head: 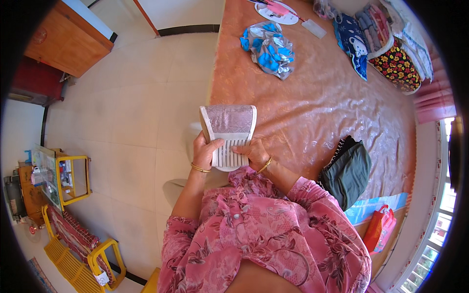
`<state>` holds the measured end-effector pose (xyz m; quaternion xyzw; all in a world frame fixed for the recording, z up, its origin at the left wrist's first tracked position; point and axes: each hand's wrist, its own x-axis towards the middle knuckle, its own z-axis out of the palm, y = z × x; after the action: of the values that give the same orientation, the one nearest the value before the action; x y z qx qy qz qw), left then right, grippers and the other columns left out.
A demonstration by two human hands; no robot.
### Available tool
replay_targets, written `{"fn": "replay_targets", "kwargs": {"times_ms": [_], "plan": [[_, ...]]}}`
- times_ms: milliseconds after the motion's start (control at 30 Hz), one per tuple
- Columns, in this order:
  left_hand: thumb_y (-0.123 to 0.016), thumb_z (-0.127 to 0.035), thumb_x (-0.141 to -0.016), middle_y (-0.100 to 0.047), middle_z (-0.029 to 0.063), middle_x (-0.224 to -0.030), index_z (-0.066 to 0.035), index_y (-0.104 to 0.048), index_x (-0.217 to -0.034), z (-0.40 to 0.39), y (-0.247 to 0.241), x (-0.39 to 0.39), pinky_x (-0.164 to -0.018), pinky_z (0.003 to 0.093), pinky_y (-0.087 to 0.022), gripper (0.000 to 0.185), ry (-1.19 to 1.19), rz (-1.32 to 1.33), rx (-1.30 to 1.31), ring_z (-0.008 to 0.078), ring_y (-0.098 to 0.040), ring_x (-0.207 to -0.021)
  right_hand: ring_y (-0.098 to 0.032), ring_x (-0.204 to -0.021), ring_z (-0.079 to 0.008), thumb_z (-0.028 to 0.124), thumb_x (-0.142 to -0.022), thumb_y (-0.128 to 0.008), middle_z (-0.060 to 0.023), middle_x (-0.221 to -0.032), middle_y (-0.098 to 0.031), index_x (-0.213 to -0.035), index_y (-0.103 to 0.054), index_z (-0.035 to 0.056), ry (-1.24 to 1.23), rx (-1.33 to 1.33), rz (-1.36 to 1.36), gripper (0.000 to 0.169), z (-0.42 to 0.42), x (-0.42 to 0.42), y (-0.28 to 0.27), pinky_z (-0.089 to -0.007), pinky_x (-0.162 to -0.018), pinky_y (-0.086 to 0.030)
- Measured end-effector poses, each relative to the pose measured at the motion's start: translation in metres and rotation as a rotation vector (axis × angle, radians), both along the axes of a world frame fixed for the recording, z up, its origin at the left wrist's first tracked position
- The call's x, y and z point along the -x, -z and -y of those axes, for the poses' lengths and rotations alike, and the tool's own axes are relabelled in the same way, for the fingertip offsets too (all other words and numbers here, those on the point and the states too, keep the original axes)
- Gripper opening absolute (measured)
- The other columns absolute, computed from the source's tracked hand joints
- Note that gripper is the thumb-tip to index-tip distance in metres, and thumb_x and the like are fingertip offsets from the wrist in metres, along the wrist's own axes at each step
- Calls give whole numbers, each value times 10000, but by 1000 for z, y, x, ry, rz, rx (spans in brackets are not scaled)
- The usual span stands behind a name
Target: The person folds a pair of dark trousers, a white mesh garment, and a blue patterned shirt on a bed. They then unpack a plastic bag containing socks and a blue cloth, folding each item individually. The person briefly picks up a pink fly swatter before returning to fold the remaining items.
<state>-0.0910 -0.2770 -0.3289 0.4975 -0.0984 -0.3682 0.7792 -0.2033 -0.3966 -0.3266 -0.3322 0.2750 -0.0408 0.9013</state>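
Note:
Both hands grip a small cloth item (230,135) in front of my body, over the bed's near-left edge. White edging frames its mauve patterned panel, and a lower white part carries grey stripes. I cannot tell exactly what it is. My left hand (202,152) holds its left side, with the thumb laid over the front. From the other side, my right hand (256,153) grips it with the thumb across the striped part. The fingers behind the cloth are hidden. A gold-coloured bangle is on each wrist.
On the orange bed covering (311,106) lie a crumpled blue-and-silver cloth (269,49), dark green clothing (348,174), and a white round fan (276,13). A flowered basket (395,64) holds folded clothes. A red bag (377,229) stands near the window. Yellow chair (73,262) at lower left.

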Motion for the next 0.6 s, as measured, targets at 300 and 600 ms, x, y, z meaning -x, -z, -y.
{"fn": "replay_targets", "kwargs": {"times_ms": [300,600], "plan": [[-697,-25,-682,-583,56,-938,5,-527,-1002,9,-6,-29,-757,285,-471,364,-189,52,6,149,-564,-813,-627,-751,-185,-36,-738,-627,-124,-897,-644,-991,-600,-59,-158,188,46,256,5,5,2,-307,-689,-530],[-580,-157,-846,-576,115,-1000,17,-414,-1207,74,-13,11,-721,293,-509,434,352,-41,40,193,-596,-871,-616,-708,-173,36,-715,-679,-82,-825,-649,-910,-640,-37,219,422,-33,212,71,93,-9,-299,-667,-514]]}}
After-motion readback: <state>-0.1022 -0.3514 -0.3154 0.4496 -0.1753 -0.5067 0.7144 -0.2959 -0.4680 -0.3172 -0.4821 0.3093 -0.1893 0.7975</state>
